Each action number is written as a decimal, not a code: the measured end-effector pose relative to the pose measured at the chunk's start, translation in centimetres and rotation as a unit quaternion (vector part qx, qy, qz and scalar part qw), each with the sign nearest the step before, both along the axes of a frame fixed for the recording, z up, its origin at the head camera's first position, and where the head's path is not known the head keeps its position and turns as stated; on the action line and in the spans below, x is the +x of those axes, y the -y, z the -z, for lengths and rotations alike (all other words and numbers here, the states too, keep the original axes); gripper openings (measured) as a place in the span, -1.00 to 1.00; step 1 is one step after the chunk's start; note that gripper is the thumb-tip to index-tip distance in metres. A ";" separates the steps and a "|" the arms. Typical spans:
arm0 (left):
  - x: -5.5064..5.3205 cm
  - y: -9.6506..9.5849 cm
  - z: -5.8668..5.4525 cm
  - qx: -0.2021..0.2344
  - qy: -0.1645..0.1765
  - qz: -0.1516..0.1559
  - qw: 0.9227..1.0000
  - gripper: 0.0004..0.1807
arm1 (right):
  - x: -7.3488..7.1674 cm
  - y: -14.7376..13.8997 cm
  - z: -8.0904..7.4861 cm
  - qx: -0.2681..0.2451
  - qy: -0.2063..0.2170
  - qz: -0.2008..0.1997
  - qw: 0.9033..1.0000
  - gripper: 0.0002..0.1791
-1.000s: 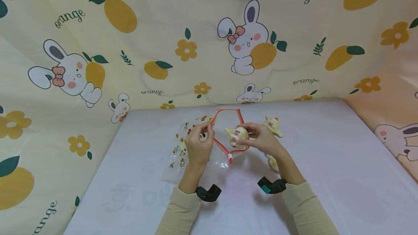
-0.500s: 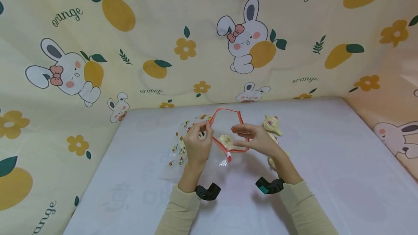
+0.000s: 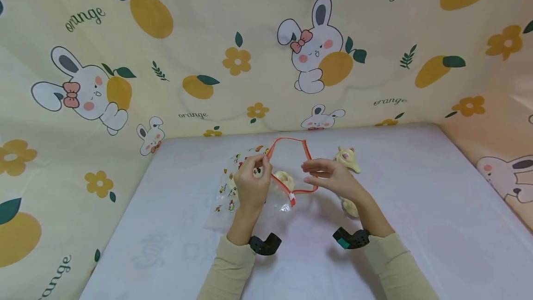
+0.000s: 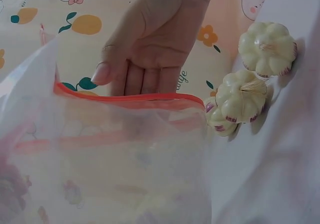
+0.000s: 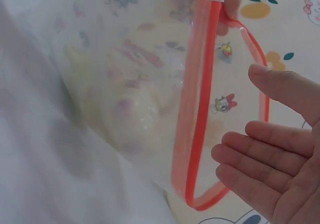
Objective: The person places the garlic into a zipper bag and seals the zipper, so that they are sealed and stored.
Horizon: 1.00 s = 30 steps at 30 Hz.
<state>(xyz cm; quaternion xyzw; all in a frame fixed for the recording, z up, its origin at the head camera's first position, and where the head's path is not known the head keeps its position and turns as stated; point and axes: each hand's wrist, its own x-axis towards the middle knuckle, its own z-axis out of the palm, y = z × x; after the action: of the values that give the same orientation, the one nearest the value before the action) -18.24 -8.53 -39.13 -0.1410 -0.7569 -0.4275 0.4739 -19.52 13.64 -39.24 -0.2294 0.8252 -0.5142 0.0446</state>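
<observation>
A clear zipper bag with red edging and small cartoon prints stands with its mouth spread wide. My left hand pinches the red rim at the bag's left side. At the opposite side of the mouth is my right hand, fingers extended and holding nothing. Inside the bag lies a pale garlic bulb; through the film in the right wrist view, garlic with purple patches shows blurred. Beyond the right hand, more garlic bulbs rest on the table, partly hidden by the right arm in the head view.
The white tabletop meets a cream backdrop printed with rabbits and oranges at its rear and sides. A black wrist device sits on the left wrist, another on the right.
The right hand held a garlic bulb at the bag's mouth, then let it go into the bag. It has since drawn slightly to the right. The left hand keeps its hold on the rim.
</observation>
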 end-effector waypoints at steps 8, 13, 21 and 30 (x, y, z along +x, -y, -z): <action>0.1 0.0 0.1 0.000 0.005 0.001 1.000 -0.93 | 0.0 -1.4 -0.2 -0.002 -0.011 0.007 1.000 -0.57; 0.2 -0.1 0.2 0.001 0.008 0.002 1.000 -0.95 | 0.1 -2.6 0.0 0.011 -0.008 0.021 1.000 -0.57; 0.1 -0.2 0.3 -0.003 0.006 0.003 1.000 -0.95 | 0.8 -4.1 0.0 0.035 -0.011 0.028 0.999 -0.58; 0.1 -0.4 0.3 -0.004 0.017 0.008 1.000 -0.95 | 1.2 -5.4 0.2 0.073 -0.010 0.040 0.997 -0.59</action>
<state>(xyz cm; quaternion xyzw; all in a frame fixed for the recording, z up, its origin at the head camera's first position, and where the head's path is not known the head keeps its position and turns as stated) -18.11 -8.13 -39.40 -0.1421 -0.7653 -0.4306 0.4569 -18.27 19.05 -39.44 -0.1978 0.8693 -0.4519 0.0327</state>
